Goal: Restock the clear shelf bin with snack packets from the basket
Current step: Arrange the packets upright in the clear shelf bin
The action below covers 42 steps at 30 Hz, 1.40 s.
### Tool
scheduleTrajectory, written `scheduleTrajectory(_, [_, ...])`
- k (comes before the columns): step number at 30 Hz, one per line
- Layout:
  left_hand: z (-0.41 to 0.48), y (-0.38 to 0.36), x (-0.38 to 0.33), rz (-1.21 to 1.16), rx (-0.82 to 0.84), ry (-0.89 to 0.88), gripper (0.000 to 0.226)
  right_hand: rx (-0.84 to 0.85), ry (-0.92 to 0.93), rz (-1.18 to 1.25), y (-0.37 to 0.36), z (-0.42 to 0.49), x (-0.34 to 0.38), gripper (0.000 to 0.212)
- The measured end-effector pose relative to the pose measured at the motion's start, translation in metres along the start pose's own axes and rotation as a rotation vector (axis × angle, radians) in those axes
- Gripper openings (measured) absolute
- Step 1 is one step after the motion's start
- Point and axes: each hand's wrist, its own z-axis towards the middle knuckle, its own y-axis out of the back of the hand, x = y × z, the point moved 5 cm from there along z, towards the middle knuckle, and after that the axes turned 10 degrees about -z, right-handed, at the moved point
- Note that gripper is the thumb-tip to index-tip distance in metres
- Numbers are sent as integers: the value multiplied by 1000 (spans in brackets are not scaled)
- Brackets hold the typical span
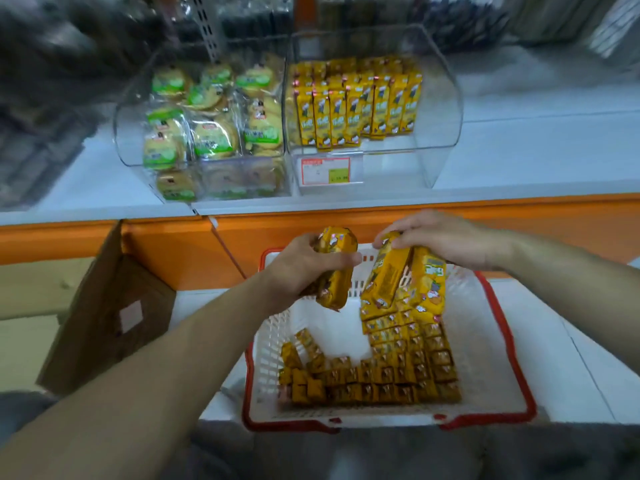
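Observation:
A white basket with a red rim [504, 344] sits low in front of me, holding several yellow snack packets [398, 368] stood on end. My left hand [304, 268] grips a bunch of yellow packets [334, 285] above the basket's far left. Over the far right, my right hand [446, 242] holds the tops of a few more yellow packets [391, 275], which hang down into the basket. On the shelf above stands a clear bin [436, 133] partly filled with rows of the same yellow packets [356, 109].
A second clear bin [131, 126] to the left holds green-labelled round cakes [211, 133]. A price tag [325, 171] sits at the yellow bin's front. An open cardboard box [104, 313] stands left of the basket. The orange shelf edge [242, 233] runs between the basket and the bins.

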Motion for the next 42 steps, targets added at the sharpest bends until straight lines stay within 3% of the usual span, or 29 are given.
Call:
scheduleTrajectory(4, [-47, -15, -36, 22, 68, -31, 90, -17, 83, -12, 21, -41, 52, 28])
scheduleTrajectory(10, [-82, -28, -53, 24, 43, -153, 70, -132, 208, 89, 29, -69, 87, 31])
scheduleTrajectory(16, [-73, -29, -56, -118, 12, -126, 67, -181, 246, 140, 21, -51, 93, 33])
scheduleTrajectory(21, [-66, -18, -54, -122, -74, -107, 69, -178, 203, 122, 20, -36, 82, 32])
scheduleTrajectory(25, [-60, -4, -54, -162, -160, -108, 79, -273, 139, 311, 39, -28, 69, 29])
scheduleTrajectory(31, [-56, -8, -48, -331, -214, -96, 60, -564, -21, 622, 46, -18, 60, 31])
scheduleTrajectory(37, [-55, -28, -44, -504, -195, -80, 39, -664, -118, 745, 33, -9, 63, 14])
scheduleTrajectory(42, [-55, -42, -51, -570, -76, -156, 76, -754, -136, 649, 25, -5, 62, 22])
